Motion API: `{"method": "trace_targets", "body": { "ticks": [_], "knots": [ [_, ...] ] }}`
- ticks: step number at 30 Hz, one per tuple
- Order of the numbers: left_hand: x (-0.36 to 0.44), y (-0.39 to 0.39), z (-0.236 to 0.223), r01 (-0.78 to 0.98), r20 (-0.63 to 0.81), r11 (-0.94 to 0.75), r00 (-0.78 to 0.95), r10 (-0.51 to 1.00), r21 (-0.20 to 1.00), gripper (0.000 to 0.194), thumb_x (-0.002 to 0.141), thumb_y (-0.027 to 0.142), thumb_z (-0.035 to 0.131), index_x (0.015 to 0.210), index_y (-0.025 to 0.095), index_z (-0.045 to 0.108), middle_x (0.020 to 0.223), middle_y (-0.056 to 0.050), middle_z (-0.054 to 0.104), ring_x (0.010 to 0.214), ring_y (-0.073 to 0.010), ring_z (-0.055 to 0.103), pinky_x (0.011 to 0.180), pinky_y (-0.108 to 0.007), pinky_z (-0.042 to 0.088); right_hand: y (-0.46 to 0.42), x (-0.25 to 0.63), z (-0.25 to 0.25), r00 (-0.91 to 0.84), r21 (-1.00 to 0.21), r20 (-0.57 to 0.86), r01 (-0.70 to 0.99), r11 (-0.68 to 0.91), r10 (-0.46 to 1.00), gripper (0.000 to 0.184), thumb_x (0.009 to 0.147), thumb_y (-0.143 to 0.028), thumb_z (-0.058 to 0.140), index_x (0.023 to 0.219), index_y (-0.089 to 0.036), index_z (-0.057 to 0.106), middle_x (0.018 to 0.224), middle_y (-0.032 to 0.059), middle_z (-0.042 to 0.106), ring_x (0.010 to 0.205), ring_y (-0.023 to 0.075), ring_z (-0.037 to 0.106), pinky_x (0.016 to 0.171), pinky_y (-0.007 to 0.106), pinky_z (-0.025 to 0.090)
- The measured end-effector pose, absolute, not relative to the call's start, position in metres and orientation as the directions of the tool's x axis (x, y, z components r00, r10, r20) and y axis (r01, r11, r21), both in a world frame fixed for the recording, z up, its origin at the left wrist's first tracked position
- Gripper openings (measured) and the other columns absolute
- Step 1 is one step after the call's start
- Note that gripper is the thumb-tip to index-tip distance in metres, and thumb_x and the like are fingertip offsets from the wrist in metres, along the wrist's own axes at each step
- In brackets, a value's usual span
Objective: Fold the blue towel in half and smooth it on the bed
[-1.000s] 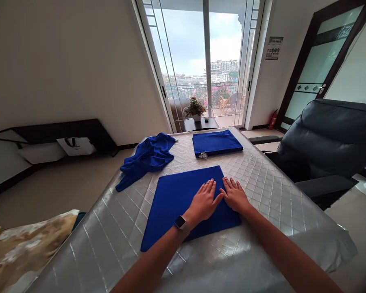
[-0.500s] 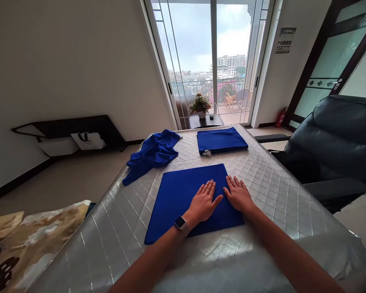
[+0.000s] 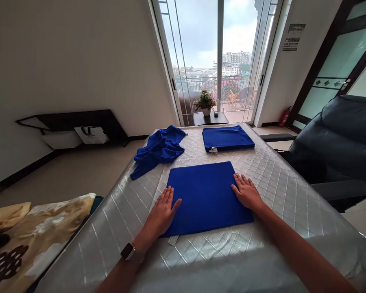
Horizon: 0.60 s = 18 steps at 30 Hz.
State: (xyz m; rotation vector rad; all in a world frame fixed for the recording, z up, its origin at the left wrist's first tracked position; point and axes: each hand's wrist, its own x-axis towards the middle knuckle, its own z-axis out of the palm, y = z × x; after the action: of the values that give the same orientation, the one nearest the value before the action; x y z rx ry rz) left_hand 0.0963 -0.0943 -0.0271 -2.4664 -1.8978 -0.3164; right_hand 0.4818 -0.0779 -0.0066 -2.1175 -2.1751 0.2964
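Note:
A flat, folded blue cloth (image 3: 205, 197) lies in front of me on a silvery quilted mattress (image 3: 134, 215). My left hand (image 3: 161, 211), with a watch on its wrist, rests on the cloth's left edge, fingers stretched out. On the right edge lies my right hand (image 3: 246, 191), open and flat too. A small white tag (image 3: 173, 240) pokes out under the cloth's near edge. Farther back sits a neat stack of folded blue cloth (image 3: 228, 137) with a white tag at its corner. Left of that stack is a crumpled blue cloth (image 3: 161, 148).
A black leather chair (image 3: 350, 138) stands along the mattress's right side. At lower left is a brown and cream patterned blanket (image 3: 57, 228). Beyond the far edge, a small dark table (image 3: 212, 119) holds a potted plant (image 3: 205, 101) before the sliding glass door.
My left hand has slid left from the middle of the cloth to its left edge. The white tag at the near edge now shows. My right hand stays at the right edge.

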Motion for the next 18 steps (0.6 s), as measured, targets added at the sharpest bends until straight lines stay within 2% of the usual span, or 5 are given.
{"method": "trace_targets", "body": {
  "ticks": [9, 13, 18],
  "knots": [
    [0.102, -0.0973, -0.028, 0.95, 0.169, -0.244, 0.213, 0.962, 0.192, 0.084, 0.102, 0.067, 0.02, 0.159, 0.006, 0.028, 0.167, -0.02, 0.025, 0.156, -0.029, 0.021, 0.126, -0.05, 0.025, -0.0774, 0.4838, -0.0108, -0.024, -0.158, -0.056, 0.987, 0.015, 0.998, 0.067, 0.106, -0.051, 0.018, 0.165, -0.019, 0.014, 0.17, 0.0001, 0.018, 0.157, 0.0187, 0.009, 0.127, 0.041, 0.008],
    [0.1019, -0.1008, -0.028, 0.947, 0.196, -0.258, 0.22, 0.956, 0.194, 0.083, 0.102, 0.067, 0.021, 0.159, 0.008, 0.029, 0.166, -0.02, 0.026, 0.156, -0.0295, 0.022, 0.125, -0.051, 0.025, -0.0772, 0.4832, -0.0104, -0.026, -0.15, -0.037, 0.989, 0.02, 0.999, 0.066, 0.106, -0.05, 0.018, 0.165, -0.019, 0.015, 0.17, -0.0001, 0.018, 0.157, 0.0184, 0.01, 0.127, 0.041, 0.008],
    [0.1028, -0.1013, -0.0311, 0.945, 0.234, -0.268, 0.222, 0.947, 0.188, 0.079, 0.102, 0.065, 0.026, 0.16, 0.01, 0.03, 0.165, -0.021, 0.03, 0.155, -0.0309, 0.025, 0.124, -0.053, 0.028, -0.0837, 0.4807, -0.0036, -0.01, -0.12, -0.09, 0.993, -0.001, 0.996, 0.066, 0.106, -0.05, 0.018, 0.165, -0.02, 0.014, 0.17, 0.0018, 0.016, 0.157, 0.022, 0.01, 0.126, 0.045, 0.01]
  ]
}}
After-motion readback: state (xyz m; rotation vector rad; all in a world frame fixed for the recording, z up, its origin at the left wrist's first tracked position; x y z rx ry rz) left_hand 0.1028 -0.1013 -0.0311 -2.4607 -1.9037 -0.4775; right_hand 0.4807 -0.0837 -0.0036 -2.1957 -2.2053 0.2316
